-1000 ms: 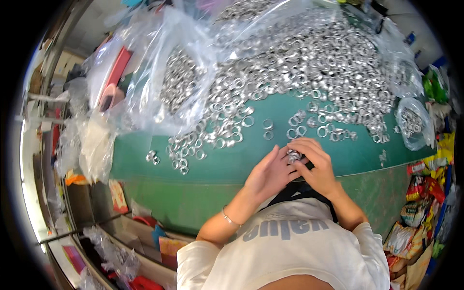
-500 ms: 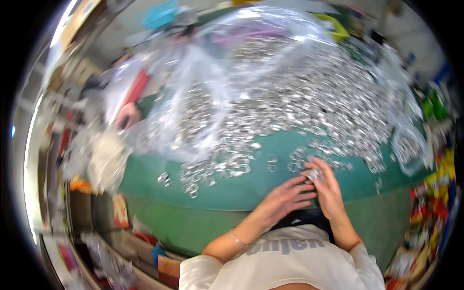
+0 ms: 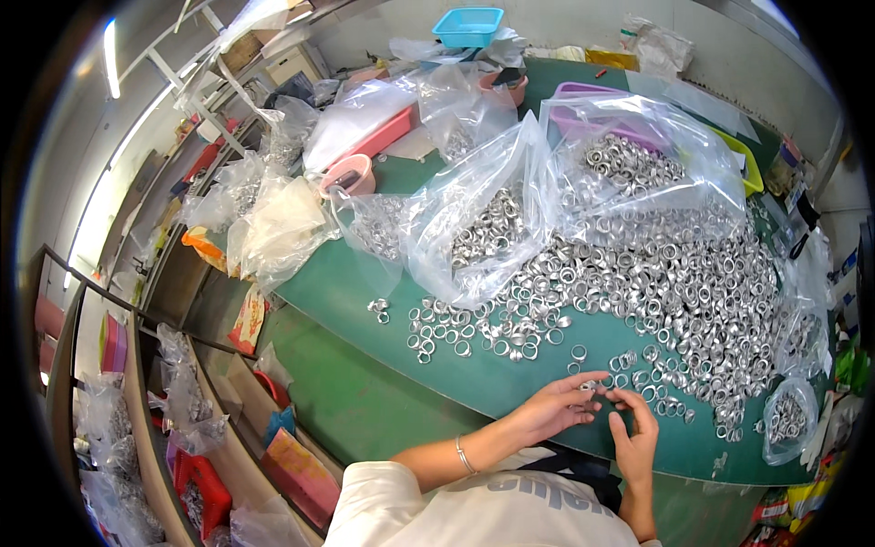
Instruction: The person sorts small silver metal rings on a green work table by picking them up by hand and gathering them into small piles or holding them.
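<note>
My left hand (image 3: pixel 558 407) is at the near edge of the green table, with small silver metal rings (image 3: pixel 588 387) held at its fingers. Beside it, my right hand (image 3: pixel 636 432) has its fingers bent and its thumb apart; I see nothing held in it. The right fingertips come close to the rings in the left hand. Just beyond both hands, loose rings (image 3: pixel 649 354) lie on the green tabletop (image 3: pixel 492 387). They lead back to a large heap of similar rings (image 3: pixel 674 283).
Clear plastic bags of rings (image 3: pixel 474 242) stand behind the heap, one over a purple basket (image 3: pixel 572 89). A small bag of rings (image 3: pixel 789 415) lies at right. Pink tubs (image 3: pixel 350 173) and a blue basket (image 3: pixel 468 27) are farther back. Shelving with bags (image 3: pixel 187 383) fills the left.
The view has turned and sharpened. Rings that were in my right hand now show at my left fingers, and my right hand has come slightly away, its fingers apart.
</note>
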### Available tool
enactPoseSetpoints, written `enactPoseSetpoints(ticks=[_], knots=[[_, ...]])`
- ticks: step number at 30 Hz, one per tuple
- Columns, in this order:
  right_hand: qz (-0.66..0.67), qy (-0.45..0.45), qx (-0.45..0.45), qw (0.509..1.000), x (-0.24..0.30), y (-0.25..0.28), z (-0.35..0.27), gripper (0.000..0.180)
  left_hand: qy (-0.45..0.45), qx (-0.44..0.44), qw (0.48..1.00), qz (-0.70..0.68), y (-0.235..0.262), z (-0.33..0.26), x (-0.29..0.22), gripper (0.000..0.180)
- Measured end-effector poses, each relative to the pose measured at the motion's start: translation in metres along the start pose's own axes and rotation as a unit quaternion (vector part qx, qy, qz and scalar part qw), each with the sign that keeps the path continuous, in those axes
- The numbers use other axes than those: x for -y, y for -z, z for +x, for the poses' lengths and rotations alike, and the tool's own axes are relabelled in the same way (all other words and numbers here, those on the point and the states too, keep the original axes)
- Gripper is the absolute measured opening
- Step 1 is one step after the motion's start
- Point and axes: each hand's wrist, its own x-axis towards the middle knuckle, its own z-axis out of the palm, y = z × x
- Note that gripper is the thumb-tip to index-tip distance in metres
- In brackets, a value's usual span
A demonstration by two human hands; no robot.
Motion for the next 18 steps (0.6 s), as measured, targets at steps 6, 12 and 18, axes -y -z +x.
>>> enactPoseSetpoints(ticks=[6, 12, 18], knots=[[0.012, -0.011, 0.002, 1.0, -0.006, -0.003, 0.0, 0.028, -0.148, 0.029, 0.989, 0.001, -0.002, 0.005, -0.045, 0.057], [0.02, -0.012, 0.015, 1.0, -0.009, -0.004, 0.002, 0.025, -0.271, -0.021, 0.961, 0.041, -0.009, 0.002, -0.083, 0.067], [0.009, -0.026, 0.023, 0.999, -0.011, -0.003, -0.001, 0.023, -0.298, -0.033, 0.951, 0.077, -0.009, -0.007, -0.085, 0.067]])
